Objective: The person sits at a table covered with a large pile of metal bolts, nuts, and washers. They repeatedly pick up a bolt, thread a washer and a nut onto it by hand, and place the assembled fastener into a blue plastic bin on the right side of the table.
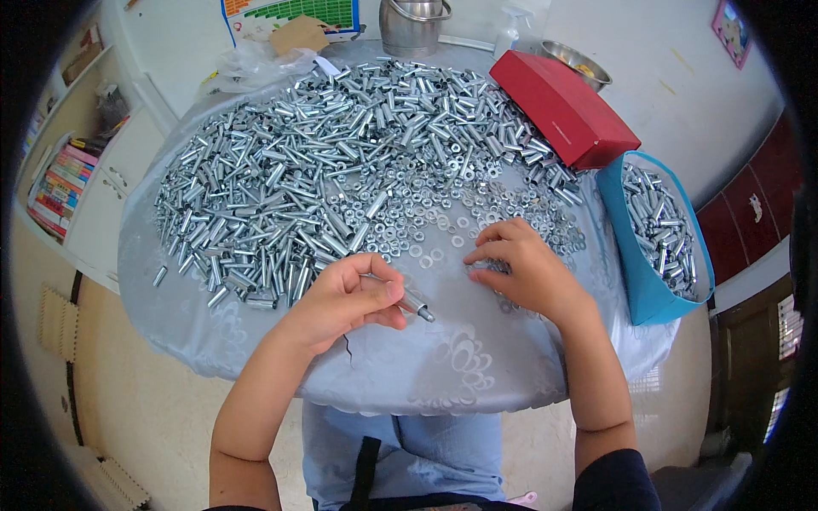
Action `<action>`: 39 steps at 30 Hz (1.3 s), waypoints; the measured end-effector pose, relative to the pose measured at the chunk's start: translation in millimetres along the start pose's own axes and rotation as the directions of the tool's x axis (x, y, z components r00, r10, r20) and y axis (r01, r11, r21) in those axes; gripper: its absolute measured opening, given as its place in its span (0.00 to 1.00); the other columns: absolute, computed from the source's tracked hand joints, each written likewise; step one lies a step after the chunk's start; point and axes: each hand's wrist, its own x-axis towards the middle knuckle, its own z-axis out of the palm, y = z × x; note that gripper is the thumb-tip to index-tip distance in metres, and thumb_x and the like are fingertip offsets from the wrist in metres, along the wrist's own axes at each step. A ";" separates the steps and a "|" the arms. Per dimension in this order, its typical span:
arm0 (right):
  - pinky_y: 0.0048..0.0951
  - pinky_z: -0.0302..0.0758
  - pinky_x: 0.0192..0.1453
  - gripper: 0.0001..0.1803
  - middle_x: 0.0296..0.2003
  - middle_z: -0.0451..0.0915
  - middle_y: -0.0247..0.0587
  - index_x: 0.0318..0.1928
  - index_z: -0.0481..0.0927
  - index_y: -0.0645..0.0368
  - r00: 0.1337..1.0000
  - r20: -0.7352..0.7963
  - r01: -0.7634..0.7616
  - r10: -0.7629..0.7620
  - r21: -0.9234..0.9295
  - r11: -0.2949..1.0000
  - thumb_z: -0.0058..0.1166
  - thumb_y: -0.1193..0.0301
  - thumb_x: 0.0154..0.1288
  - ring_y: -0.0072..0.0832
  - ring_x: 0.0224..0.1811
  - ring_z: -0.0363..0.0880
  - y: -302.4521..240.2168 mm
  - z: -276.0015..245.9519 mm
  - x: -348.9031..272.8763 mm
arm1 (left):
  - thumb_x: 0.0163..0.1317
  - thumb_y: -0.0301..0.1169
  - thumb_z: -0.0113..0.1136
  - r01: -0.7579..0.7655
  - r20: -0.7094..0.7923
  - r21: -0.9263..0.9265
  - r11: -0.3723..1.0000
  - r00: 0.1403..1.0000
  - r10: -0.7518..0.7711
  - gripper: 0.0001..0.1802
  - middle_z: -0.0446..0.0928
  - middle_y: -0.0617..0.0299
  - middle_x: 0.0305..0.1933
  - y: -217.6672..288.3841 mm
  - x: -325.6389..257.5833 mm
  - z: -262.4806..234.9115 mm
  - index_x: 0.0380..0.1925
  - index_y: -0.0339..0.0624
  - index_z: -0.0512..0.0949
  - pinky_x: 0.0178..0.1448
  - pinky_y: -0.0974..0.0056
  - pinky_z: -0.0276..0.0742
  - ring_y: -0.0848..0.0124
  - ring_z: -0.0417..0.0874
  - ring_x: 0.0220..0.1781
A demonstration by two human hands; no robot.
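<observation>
Holding a bolt (416, 304) pinched, presumably so its end stays exposed, the left hand (351, 298) is above the table's (392, 375) near edge; right hand (530, 268), fingers parted, no grip visible, is beside washers (436, 255).

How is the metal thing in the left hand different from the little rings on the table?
Shape: the metal thing is long, with a narrower tip; the little rings are round with holes. Place: the metal thing is held in the left hand; the little rings lie on the tablecloth. Both look silvery.
</observation>
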 end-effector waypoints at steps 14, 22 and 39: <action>0.34 0.68 0.52 0.09 0.40 0.75 0.40 0.34 0.82 0.56 0.999 -0.018 0.049 -0.049 -0.020 0.999 0.61 0.74 0.48 0.38 0.46 0.70 -2.4 3.6 -0.3 | 0.60 0.30 0.58 -0.007 0.007 -0.002 1.000 1.000 0.007 0.09 0.79 0.54 0.35 -1.3 1.3 -3.6 0.37 0.38 0.71 0.42 0.65 0.79 0.68 0.82 0.34; 0.34 0.68 0.52 0.10 0.40 0.75 0.41 0.35 0.82 0.56 0.999 -0.029 0.029 -0.028 0.017 0.999 0.61 0.72 0.49 0.37 0.46 0.70 4.2 3.8 -1.5 | 0.60 0.30 0.58 -0.008 0.001 -0.019 1.000 1.000 0.008 0.08 0.78 0.56 0.34 0.2 1.2 -2.5 0.36 0.39 0.71 0.43 0.66 0.79 0.69 0.82 0.35; 0.34 0.68 0.54 0.08 0.40 0.76 0.41 0.32 0.83 0.56 1.000 -0.011 -0.004 0.004 -0.018 1.000 0.62 0.70 0.48 0.38 0.47 0.70 4.8 2.1 0.9 | 0.60 0.31 0.59 -0.013 0.007 -0.014 1.000 1.000 0.013 0.10 0.78 0.56 0.35 -0.5 0.6 -4.1 0.36 0.39 0.71 0.43 0.66 0.79 0.69 0.82 0.35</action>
